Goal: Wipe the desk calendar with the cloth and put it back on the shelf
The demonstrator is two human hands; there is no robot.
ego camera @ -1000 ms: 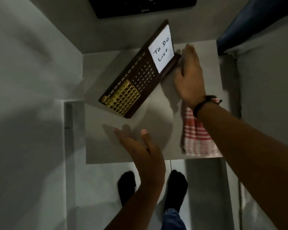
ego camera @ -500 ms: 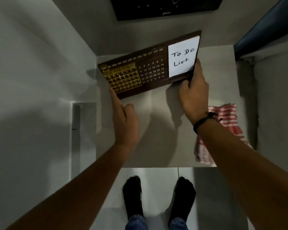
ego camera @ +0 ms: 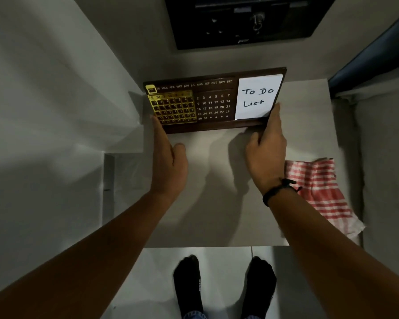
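The brown desk calendar (ego camera: 213, 101) stands at the back of the grey shelf (ego camera: 217, 203), facing me, with a gold date frame at its left and a white "To Do List" note at its right. My left hand (ego camera: 168, 157) touches its lower left corner with the fingertips, thumb apart. My right hand (ego camera: 266, 143) holds its lower right corner, fingers along the note's edge. The red and white checked cloth (ego camera: 320, 192) lies flat on the shelf's right side, just right of my right wrist.
A black box with a lock (ego camera: 242, 21) sits on the wall above the calendar. White walls close in on the left and right of the shelf. My feet in black socks (ego camera: 224, 286) stand on the tiled floor below the shelf's front edge.
The calendar has swung from a slant to straight along the back of the shelf. My left hand rose from the shelf's front to its left corner. The camera view shifted down.
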